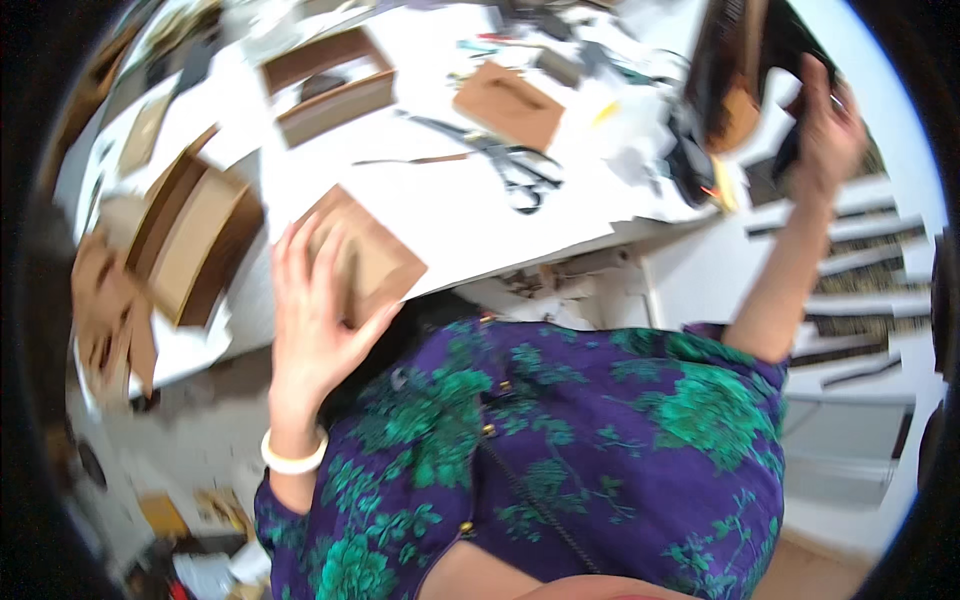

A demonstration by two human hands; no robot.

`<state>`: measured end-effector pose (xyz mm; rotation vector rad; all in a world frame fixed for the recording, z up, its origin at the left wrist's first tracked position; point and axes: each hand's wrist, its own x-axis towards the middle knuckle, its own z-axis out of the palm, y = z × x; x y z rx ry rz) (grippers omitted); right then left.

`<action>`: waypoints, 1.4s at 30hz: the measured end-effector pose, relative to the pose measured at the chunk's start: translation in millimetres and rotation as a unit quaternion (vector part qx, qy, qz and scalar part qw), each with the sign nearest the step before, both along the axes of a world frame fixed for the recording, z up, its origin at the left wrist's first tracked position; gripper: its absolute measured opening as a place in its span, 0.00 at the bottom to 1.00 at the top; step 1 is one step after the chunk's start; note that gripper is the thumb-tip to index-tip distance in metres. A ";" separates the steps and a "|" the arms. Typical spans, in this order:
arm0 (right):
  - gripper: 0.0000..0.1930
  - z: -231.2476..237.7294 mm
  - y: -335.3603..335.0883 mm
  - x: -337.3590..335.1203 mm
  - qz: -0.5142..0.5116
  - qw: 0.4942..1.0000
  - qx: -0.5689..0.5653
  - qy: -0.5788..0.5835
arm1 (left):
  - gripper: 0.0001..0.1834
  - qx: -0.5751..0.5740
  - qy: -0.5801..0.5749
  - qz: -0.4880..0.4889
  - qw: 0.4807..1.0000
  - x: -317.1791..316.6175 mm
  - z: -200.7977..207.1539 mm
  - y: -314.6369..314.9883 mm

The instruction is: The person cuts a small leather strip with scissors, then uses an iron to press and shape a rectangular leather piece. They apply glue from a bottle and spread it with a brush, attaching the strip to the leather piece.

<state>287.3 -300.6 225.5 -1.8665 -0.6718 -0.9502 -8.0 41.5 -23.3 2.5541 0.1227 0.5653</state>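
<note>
My left hand, with a pale bangle on its wrist, lies with spread fingers over the left side of a shallow square brown box at the table's front edge. Its thumb is held apart near the box's lower side. Far off to the right, my right hand is raised beside a dark, glossy upright object with a brown part. Motion smears its fingers, so whether it grips anything does not show. Black-handled scissors and a thin brown-ended tool lie between the hands.
An open brown box stands at the back left, and another long open box leans nearer on the left. A flat brown panel lies behind the scissors. Dark patterned strips lie on the white surface at right.
</note>
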 end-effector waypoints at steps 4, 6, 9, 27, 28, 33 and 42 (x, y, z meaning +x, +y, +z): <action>0.22 -14.6 -88.6 109.0 -0.045 0.997 0.047 -0.035 | 0.56 0.047 0.098 -0.038 0.993 6.6 3.2 -24.6; 0.25 -48.3 -126.0 153.7 -0.144 0.987 0.001 -0.074 | 0.58 0.057 0.114 -0.038 0.991 1.2 -2.9 -26.2; 0.29 -94.5 -172.9 221.9 -0.181 0.981 0.062 -0.038 | 0.56 0.064 0.130 -0.034 0.989 -0.1 -11.4 -27.1; 0.12 -123.6 57.8 -9.0 0.190 0.952 -0.236 0.047 | 0.34 0.060 0.141 -0.013 0.988 2.8 -2.8 6.5; 0.10 -160.6 91.0 -24.4 0.280 0.927 -0.248 0.031 | 0.32 0.042 0.120 -0.016 0.992 7.0 -2.9 7.5; 0.08 -257.5 177.2 -43.1 0.263 0.893 -0.364 0.040 | 0.17 -0.167 0.007 0.013 0.986 15.5 8.2 -19.1; 0.05 -236.8 172.7 -112.6 0.283 0.886 -0.367 -0.016 | 0.14 -0.694 0.012 0.107 0.712 69.8 -7.7 -34.7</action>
